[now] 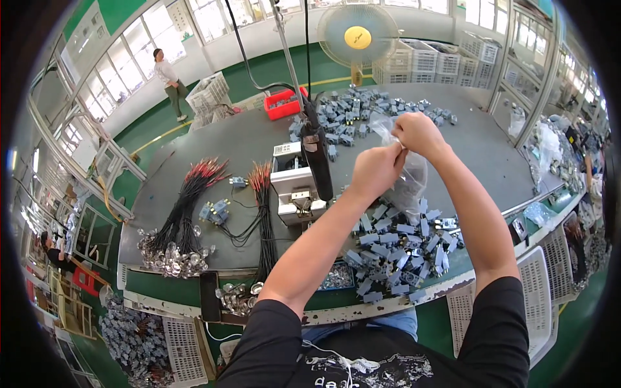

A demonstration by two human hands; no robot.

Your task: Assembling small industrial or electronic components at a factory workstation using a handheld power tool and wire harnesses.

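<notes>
Over the grey workbench (239, 145) I hold up a clear plastic bag (411, 187) whose contents look small and greyish. My left hand (377, 169) is closed on the bag's gathered neck. Close against it, my right hand (419, 134) also grips the neck, its fingers pinched; a loose flap of film sticks out beyond the hands. The bag's lower end hangs just above a heap of small blue-grey block-shaped parts (401, 252). Another spread of similar parts (346, 110) lies farther back on the bench.
A black power driver (317, 165) hangs left of my hands, by a white fixture (294, 187). Bundles of black wires (184, 207) with red ends lie at left. A red bin (278, 110) and a fan (358, 39) stand behind. White crates (533, 291) are at lower right.
</notes>
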